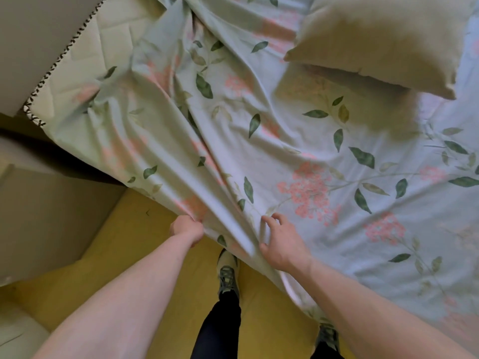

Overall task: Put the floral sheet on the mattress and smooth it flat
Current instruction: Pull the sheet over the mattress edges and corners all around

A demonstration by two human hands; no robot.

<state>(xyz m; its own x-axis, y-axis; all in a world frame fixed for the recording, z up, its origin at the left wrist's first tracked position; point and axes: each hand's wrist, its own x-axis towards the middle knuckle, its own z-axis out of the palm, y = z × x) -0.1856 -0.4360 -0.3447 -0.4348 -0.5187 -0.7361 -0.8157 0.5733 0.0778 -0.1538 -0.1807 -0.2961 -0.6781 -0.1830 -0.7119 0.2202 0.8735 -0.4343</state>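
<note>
At the near edge of the bed, the floral sheet [259, 141] is gripped in the clenched left hand [186, 230], while the right hand [280, 242] is laid on it, fingers spread and loose. Spreading appears to be in hand. Deep folds run to the far left corner, where the mattress [103, 47] is bare; a pull that way is probably called for.

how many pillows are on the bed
1. The pillow lies on the sheet at the upper right, far from both hands. More could sit beyond the frame edge or under the bunched folds at the upper left; that cannot be told.
</note>
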